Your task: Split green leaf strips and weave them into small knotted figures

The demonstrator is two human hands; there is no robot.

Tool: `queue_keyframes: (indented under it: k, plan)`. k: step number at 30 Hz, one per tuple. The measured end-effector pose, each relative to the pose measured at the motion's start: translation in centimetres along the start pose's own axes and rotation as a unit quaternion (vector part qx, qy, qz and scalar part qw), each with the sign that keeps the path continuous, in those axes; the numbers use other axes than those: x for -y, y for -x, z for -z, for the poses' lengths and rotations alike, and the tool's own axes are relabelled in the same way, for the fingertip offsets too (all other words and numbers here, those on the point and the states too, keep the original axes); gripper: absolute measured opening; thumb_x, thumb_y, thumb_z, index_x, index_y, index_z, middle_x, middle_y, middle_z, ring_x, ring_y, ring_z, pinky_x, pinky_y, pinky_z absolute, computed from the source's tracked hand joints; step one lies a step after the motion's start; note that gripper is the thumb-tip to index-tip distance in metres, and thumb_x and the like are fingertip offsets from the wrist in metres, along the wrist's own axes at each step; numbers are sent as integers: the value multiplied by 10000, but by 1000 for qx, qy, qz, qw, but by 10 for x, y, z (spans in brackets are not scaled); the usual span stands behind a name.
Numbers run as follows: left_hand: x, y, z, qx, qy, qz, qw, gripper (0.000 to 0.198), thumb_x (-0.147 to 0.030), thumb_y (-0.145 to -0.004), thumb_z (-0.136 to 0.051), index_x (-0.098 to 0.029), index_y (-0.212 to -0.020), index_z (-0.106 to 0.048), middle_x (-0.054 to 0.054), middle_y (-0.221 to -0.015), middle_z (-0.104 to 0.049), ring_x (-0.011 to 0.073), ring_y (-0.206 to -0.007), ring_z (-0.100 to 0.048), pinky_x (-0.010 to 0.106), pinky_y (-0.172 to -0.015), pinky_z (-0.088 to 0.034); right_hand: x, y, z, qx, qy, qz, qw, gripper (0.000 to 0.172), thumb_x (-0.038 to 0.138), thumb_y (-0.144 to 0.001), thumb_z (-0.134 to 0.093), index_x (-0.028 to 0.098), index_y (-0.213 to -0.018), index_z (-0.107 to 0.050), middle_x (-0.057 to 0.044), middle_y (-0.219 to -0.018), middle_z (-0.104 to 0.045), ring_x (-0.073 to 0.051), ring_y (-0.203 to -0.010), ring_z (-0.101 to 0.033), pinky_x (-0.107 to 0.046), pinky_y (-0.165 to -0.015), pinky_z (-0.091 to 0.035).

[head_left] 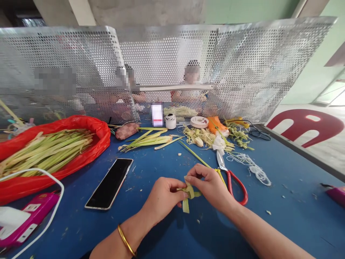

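Note:
Between my two hands, over the blue table, is a folded green leaf strip (191, 191), with a short flat end hanging below the fingers. My left hand (164, 196), a gold bangle on its wrist, pinches the strip from the left. From the right, my right hand (208, 183) pinches its upper part between thumb and fingers. Red-handled scissors (237, 189) lie just right of my right hand, blades pointing away. Part of a long green stalk (195, 151) runs behind that hand. The fingers partly hide the folds.
A red bag (101, 131) full of leaf strips stands at left. A black-screened phone (109, 184) and a purple power strip (35, 217) lie nearer. Leaves (151, 138), scraps (198, 136) and white string (254, 169) lie farther back, before a perforated metal screen (167, 54) with people behind.

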State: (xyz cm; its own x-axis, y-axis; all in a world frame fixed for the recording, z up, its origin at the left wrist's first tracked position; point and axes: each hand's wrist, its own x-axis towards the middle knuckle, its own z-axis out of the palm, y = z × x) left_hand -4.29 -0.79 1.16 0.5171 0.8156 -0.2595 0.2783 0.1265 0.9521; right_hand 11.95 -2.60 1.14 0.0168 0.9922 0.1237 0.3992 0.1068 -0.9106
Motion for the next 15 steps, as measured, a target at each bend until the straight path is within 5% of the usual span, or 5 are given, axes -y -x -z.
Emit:
queue_keyframes:
  k: [3, 6, 15]
  plan:
    - [-3, 2, 0, 57, -31, -28, 997, 154, -183, -717, -564, -144, -596, -651, -19, -528, -529, 112, -540, -504, 220, -545, -388, -3, -1, -4, -44, 4, 21, 999, 203, 280, -804, -561, 191, -622, -545, 8, -672, -541, -134, -646, -499, -246, -604, -387]
    - [-5, 2, -3, 53, -8, -33, 998, 129, -198, -727, -577, -144, -633, -648, -26, -548, -524, 107, -558, -504, 215, -571, -397, -8, -1, -8, -84, 30, 20, 996, 234, 303, -855, -499, 206, -643, -476, 17, -640, -514, -135, -615, -479, -241, -577, -366]
    - [-5, 3, -7, 60, 109, 73, 990, 298, -375, -701, -685, -134, -876, -674, 1, -621, -596, 128, -566, -560, 289, -626, -490, -4, 4, -10, -51, 133, 60, 988, 193, 329, -914, -412, 228, -754, -447, 30, -628, -531, -134, -557, -471, -233, -543, -318]
